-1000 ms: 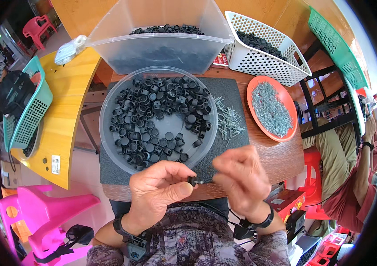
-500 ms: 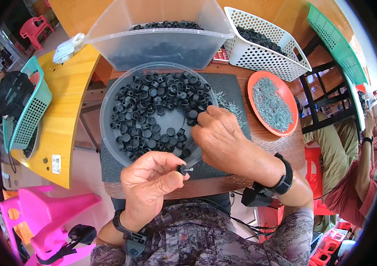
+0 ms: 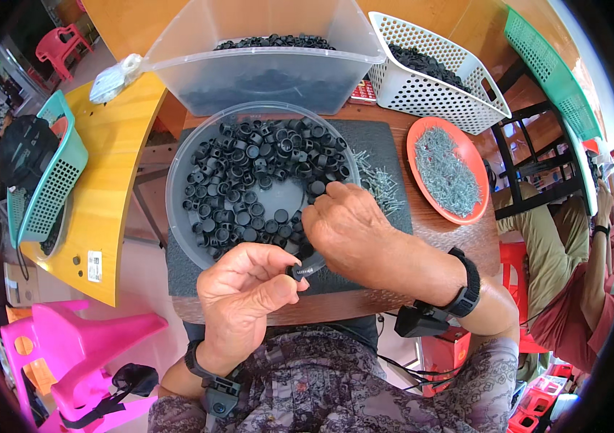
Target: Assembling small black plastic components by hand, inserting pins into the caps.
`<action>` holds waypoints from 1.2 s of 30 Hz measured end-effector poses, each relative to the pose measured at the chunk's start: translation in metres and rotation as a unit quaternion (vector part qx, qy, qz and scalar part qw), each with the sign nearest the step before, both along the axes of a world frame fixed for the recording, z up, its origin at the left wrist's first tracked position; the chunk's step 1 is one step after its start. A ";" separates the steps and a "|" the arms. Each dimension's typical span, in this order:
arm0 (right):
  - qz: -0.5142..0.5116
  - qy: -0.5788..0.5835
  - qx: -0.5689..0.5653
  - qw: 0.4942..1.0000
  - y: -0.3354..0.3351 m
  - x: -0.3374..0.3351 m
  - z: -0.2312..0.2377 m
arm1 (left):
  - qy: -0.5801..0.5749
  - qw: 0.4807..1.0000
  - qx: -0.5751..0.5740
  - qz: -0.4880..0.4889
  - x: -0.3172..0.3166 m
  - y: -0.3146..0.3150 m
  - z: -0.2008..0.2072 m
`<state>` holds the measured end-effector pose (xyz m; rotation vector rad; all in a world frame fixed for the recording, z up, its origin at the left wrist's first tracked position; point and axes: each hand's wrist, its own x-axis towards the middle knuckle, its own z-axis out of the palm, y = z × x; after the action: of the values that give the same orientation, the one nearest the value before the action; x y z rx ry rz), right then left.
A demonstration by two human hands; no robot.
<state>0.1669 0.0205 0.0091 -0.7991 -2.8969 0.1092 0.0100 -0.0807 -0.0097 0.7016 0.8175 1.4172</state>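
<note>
Two hands worked at the near rim of a bowl of black caps.

The left hand (image 3: 249, 285) curled palm-up, its fingers pinching a small black cap (image 3: 300, 270) just outside the round clear plastic bowl (image 3: 177, 180). The right hand (image 3: 354, 231) arched knuckles-up over the bowl's near edge, fingertips bent down among the ribbed, matte black caps (image 3: 249, 166); whether they gripped one could not be told. Thin metal pins (image 3: 379, 184) lay loose on the dark mat (image 3: 386, 144).

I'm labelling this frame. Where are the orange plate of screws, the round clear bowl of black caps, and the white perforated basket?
orange plate (image 3: 418, 137), head view, bare left rim.
round clear bowl (image 3: 177, 189), head view, left wall.
white perforated basket (image 3: 430, 97), head view, front wall.
</note>
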 end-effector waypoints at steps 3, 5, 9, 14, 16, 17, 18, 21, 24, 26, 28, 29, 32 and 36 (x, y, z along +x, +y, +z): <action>-0.030 0.040 -0.042 0.998 0.003 0.003 -0.006 | -0.004 1.000 -0.002 0.000 0.001 0.002 0.000; -0.058 0.100 -0.066 0.991 0.002 0.011 -0.007 | -0.007 1.000 0.002 0.000 0.003 0.002 0.002; -0.171 0.343 -0.256 0.888 -0.017 0.018 0.006 | -0.002 0.999 -0.004 0.033 0.006 0.003 0.002; -0.171 0.505 -0.344 0.773 -0.049 0.020 -0.009 | 0.022 0.999 0.018 0.031 0.013 0.007 0.002; -0.166 0.523 -0.345 0.761 -0.055 0.018 -0.017 | -0.014 0.999 0.048 0.019 0.014 0.006 0.001; -0.154 0.534 -0.331 0.763 -0.057 0.017 -0.018 | -0.013 0.999 0.048 0.017 0.014 0.005 0.001; -0.142 0.543 -0.318 0.764 -0.058 0.017 -0.018 | -0.013 0.998 0.050 0.018 0.015 0.005 0.002; -0.126 0.501 -0.282 0.808 -0.060 0.021 -0.009 | -0.016 0.998 0.059 0.017 0.015 0.004 0.001; -0.130 0.514 -0.289 0.797 -0.063 0.021 -0.010 | -0.023 0.997 0.068 0.008 0.015 0.003 -0.001; -0.132 0.512 -0.288 0.799 -0.064 0.024 -0.010 | -0.027 0.997 0.070 -0.001 0.016 0.004 -0.001; -0.129 0.510 -0.292 0.799 -0.066 0.025 -0.012 | -0.035 0.998 0.056 -0.006 0.017 0.002 -0.002; -0.139 0.526 -0.307 0.781 -0.067 0.025 -0.013 | -0.034 0.998 0.056 -0.006 0.017 0.002 -0.002; -0.147 0.551 -0.332 0.751 -0.070 0.028 -0.012 | -0.026 0.999 0.043 -0.005 0.019 0.001 0.000; -0.118 0.580 -0.380 0.711 -0.070 0.029 -0.013 | 0.009 0.999 0.042 0.000 0.017 -0.001 0.000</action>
<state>0.1955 -0.0493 -0.0034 -0.7386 -1.4451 1.2925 0.0270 -0.0822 -0.0098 0.7804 0.7754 1.4543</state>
